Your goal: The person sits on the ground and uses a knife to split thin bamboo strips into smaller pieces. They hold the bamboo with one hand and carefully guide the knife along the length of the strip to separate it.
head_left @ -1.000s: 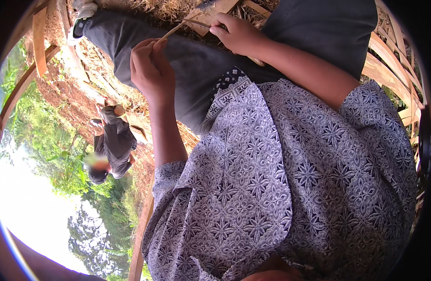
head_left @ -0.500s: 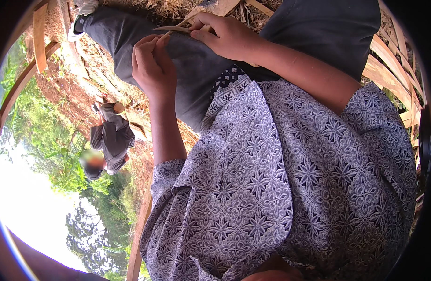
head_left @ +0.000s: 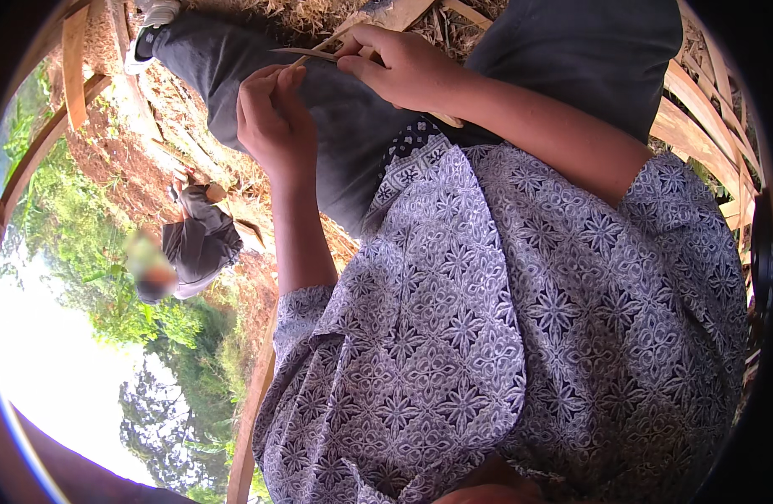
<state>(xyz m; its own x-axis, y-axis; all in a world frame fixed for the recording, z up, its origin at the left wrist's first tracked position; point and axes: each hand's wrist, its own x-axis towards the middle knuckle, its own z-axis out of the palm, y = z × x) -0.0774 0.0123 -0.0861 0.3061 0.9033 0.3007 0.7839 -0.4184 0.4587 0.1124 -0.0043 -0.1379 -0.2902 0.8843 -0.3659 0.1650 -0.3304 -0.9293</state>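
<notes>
Over my dark trousers, both hands are close together at the top of the view. My left hand is closed, pinching a thin pale strip of wood or bamboo between thumb and fingers. The strip slants up and to the right. My right hand wraps round a knife, its narrow blade pointing left across the strip near my left fingertips. A pale end, seemingly of the knife's long handle, shows below my right wrist. The exact contact between blade and strip is too small to make out.
Long split wood strips lie in a heap at the right. Shavings and a flat wood piece are on the ground beyond my hands. At the left, another person sits bent over on the reddish soil, with greenery behind.
My right hand has shifted slightly left with the knife, and more of the pale end shows below its wrist. My left hand stays nearly still. The other person's head has moved slightly.
</notes>
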